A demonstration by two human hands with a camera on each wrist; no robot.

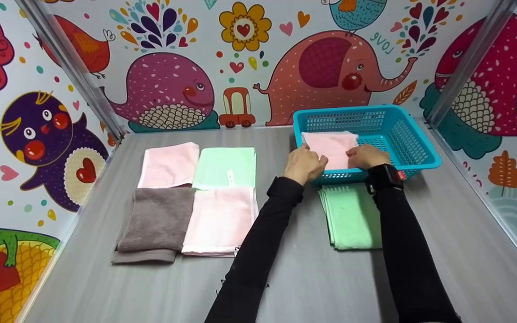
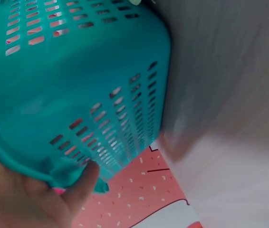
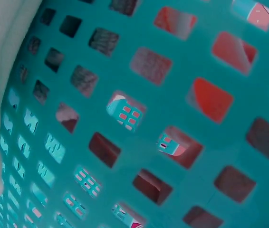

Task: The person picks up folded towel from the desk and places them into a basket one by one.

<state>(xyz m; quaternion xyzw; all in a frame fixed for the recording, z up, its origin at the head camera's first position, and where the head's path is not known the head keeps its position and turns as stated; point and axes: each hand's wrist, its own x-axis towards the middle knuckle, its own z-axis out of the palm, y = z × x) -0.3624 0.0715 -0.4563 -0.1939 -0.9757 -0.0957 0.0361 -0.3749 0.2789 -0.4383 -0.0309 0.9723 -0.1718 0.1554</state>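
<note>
A folded pink towel (image 1: 330,148) lies in the left part of a turquoise plastic basket (image 1: 413,130). My left hand (image 1: 305,165) holds its left edge over the basket's front left corner. In the left wrist view, a finger (image 2: 84,185) of that hand hangs outside the basket's rim. My right hand (image 1: 368,157) pinches the towel's right edge, just inside the front rim; its fingertips are partly hidden. Through the right wrist camera, mostly the perforated basket wall (image 3: 182,114) shows, and the hand itself is not visible.
A stack of folded green towels (image 1: 350,220) lies in front of the basket, partly under the right forearm. To the left, two pink towels (image 1: 171,163) (image 1: 220,220), a green towel (image 1: 227,166) and a grey towel (image 1: 159,220) form a block. Patterned walls enclose the table.
</note>
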